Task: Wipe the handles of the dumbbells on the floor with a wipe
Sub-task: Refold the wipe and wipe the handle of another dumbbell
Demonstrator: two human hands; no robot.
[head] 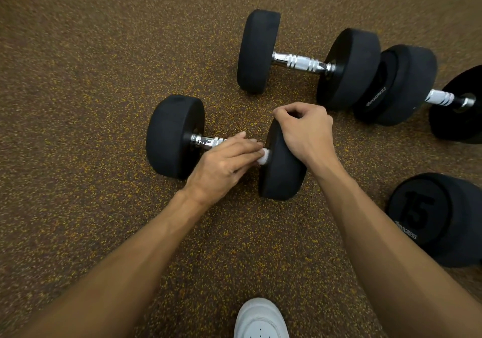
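A black dumbbell (174,137) with a chrome handle (207,140) lies on the floor in the middle of the head view. My left hand (221,165) is wrapped over the right part of that handle and holds a white wipe (263,156) against it next to the right weight head. My right hand (305,131) grips the top of that right head (281,178), fingers curled over its edge. Most of the wipe is hidden under my left hand.
A second dumbbell (300,62) lies behind, and a third (407,87) touches it on the right. A dumbbell end marked 15 (438,217) stands at the right edge. My white shoe (260,319) is at the bottom. The floor (91,103) is brown speckled rubber.
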